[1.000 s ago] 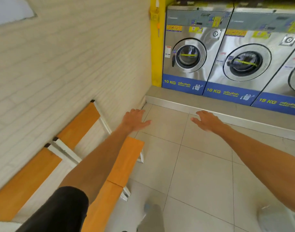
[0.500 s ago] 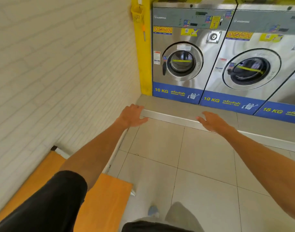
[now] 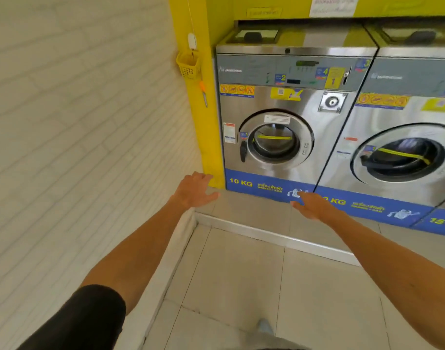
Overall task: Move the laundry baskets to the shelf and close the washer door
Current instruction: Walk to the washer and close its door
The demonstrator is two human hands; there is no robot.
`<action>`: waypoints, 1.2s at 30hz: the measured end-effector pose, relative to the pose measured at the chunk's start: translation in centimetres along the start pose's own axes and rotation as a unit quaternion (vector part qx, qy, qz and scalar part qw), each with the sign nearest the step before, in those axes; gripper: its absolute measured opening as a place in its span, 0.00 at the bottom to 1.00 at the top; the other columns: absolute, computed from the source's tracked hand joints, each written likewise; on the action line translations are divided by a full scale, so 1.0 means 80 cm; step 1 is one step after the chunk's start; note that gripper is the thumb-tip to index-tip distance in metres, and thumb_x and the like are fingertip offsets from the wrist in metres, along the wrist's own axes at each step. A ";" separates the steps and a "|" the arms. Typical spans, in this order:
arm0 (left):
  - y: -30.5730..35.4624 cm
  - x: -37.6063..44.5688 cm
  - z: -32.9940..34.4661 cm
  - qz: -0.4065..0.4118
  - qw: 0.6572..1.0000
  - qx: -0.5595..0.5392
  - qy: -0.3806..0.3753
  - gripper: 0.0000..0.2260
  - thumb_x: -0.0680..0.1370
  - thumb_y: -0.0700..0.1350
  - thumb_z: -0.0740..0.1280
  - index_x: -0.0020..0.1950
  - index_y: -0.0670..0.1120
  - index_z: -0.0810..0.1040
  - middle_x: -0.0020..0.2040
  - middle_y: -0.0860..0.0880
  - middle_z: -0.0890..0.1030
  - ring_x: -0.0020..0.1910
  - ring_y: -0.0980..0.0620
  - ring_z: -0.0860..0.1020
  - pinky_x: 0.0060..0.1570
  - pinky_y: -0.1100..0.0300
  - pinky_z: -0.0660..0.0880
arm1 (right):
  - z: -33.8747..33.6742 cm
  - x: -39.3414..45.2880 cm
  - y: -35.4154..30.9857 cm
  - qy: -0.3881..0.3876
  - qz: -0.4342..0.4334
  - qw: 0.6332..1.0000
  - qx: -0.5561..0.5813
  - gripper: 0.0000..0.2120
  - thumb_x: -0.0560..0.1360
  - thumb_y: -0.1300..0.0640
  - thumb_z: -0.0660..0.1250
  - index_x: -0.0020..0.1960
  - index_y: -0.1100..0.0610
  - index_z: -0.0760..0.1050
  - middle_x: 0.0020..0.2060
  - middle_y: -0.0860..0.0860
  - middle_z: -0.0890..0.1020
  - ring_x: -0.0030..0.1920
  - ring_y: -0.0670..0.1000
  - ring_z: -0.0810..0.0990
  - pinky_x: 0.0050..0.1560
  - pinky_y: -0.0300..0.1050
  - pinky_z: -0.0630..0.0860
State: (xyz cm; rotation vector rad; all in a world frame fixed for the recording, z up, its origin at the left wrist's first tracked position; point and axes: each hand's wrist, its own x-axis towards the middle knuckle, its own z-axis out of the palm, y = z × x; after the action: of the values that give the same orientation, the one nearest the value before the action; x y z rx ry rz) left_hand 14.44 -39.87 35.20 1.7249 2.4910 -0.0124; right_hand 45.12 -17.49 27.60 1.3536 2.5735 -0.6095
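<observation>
**Both hands empty in front of the corner washer**

Left hand (image 3: 195, 190) is spread flat, fingers loose, grasping nothing, held out low near the yellow pillar (image 3: 203, 122). Right hand (image 3: 311, 205) is likewise slack and empty, in front of the blue strip (image 3: 267, 185) at the foot of the washer (image 3: 287, 117). Neither touches the machine.

The washer stands on a raised step (image 3: 267, 236) in the corner. Its door (image 3: 275, 142) lies flat against the front, so it looks closed, though the latch cannot be made out. The second washer (image 3: 406, 147) beside it also shows its door flat.

No laundry basket or shelf is in view; only a small yellow basket (image 3: 188, 64) hangs on the pillar.

Judgement: arms held out ahead suggest reaching toward the machine; the door's handle (image 3: 243, 152) sits on its left.
</observation>
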 end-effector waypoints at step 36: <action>-0.188 0.756 -0.073 0.370 0.895 0.247 0.030 0.36 0.74 0.65 0.62 0.74 0.44 0.66 0.78 0.41 0.62 0.78 0.39 0.58 0.73 0.42 0.61 | -0.009 0.658 -0.232 0.016 0.166 0.970 0.178 0.16 0.78 0.53 0.64 0.61 0.62 0.74 0.53 0.61 0.82 0.53 0.62 0.81 0.50 0.54 0.77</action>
State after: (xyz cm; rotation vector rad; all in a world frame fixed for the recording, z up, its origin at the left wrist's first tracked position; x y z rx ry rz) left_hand -21.09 11.61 34.34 2.8027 1.7810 -0.5718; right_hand -0.22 12.89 15.83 1.8657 2.2505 -1.0227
